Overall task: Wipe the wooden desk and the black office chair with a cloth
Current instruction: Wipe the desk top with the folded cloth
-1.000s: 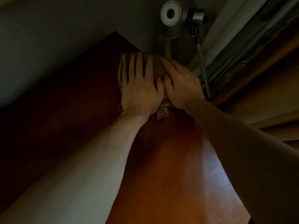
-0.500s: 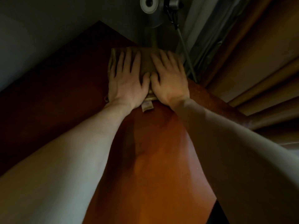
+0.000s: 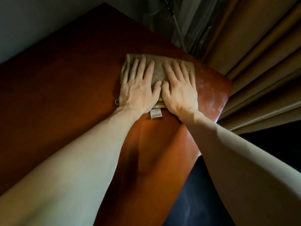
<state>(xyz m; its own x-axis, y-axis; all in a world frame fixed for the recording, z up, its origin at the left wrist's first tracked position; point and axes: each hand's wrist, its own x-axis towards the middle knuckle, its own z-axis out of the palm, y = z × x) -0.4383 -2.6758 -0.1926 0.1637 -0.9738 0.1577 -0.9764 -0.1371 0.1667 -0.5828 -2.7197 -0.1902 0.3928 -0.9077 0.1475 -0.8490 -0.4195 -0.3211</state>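
1. Left hand [image 3: 138, 93] lies flat, fingers spread, pressing the cloth [image 3: 158, 69] at frame centre, gripping nothing
2. Right hand [image 3: 180, 93] presses flat beside it, thumbs nearly touching
3. Wooden desk [image 3: 73, 75] edge lies right; an overshooting push could slide the cloth off

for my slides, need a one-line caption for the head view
Left hand and right hand pressed flat, side by side, on a folded cloth near the wooden desk's far right corner.

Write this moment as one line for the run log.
step: wiping desk | left hand: flat on cloth | right hand: flat on cloth | chair: not seen
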